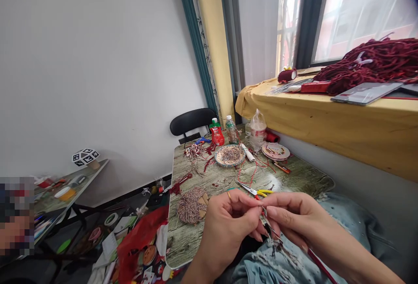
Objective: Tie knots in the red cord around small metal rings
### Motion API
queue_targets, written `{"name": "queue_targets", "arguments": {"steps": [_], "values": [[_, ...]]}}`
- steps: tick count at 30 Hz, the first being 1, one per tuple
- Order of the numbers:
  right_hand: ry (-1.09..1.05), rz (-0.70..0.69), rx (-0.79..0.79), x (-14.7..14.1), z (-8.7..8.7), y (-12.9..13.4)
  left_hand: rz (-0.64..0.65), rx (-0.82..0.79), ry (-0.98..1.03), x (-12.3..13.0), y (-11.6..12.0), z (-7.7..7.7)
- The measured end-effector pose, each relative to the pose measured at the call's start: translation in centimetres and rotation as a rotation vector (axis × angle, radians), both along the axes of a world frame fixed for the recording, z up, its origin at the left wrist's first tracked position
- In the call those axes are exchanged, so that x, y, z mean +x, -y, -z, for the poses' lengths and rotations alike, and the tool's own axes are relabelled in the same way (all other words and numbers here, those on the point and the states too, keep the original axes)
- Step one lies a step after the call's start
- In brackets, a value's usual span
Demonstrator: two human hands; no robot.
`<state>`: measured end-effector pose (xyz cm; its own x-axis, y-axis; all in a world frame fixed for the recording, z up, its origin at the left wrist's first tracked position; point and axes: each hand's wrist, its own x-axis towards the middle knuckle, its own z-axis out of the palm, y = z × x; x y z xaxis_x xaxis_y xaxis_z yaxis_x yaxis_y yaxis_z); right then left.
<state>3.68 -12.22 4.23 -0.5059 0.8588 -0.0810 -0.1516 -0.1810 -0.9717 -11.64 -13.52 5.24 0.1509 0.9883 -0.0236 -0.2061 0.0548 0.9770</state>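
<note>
Just over my lap, my left hand and my right hand meet with their fingertips pinched together. Between them is a thin multicoloured cord, whose loose strands hang down over light blue ripped jeans. A dark red stick-like length sticks out below my right hand; whether it is a cord or a tool I cannot tell. Right behind my fingertips lie scissors with yellow and red handles, blades pointing left. Left of my left hand sits a bundle of mottled yarn wound on cardboard.
On the table are a woven tray, a red pouch, a plastic bottle, a bagged cup and yarn scraps. Dark red yarn heaps on the yellow-covered ledge. Clutter covers the floor at left.
</note>
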Motion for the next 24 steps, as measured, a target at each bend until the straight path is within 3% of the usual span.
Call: {"name": "queue_targets", "arguments": {"steps": [10, 14, 18, 20, 24], "values": [[0.028, -0.004, 0.03, 0.44, 0.47, -0.22, 0.071, -0.009, 0.007, -0.38, -0.31, 0.37], [0.134, 0.082, 0.052, -0.15, 0.1, 0.05, 0.037, -0.017, -0.027, -0.35, -0.25, 0.47], [0.315, 0.22, 0.25, -0.11, -0.03, -0.24, 0.044, -0.054, -0.023, -0.48, -0.36, 0.61], [0.326, 0.262, 0.277, 0.14, -0.07, -0.53, 0.041, -0.059, -0.005, -0.54, -0.43, 0.61], [0.244, 0.105, 0.15, 0.16, -0.16, -0.69, 0.036, -0.052, 0.023, -0.58, -0.56, 0.6]]}}
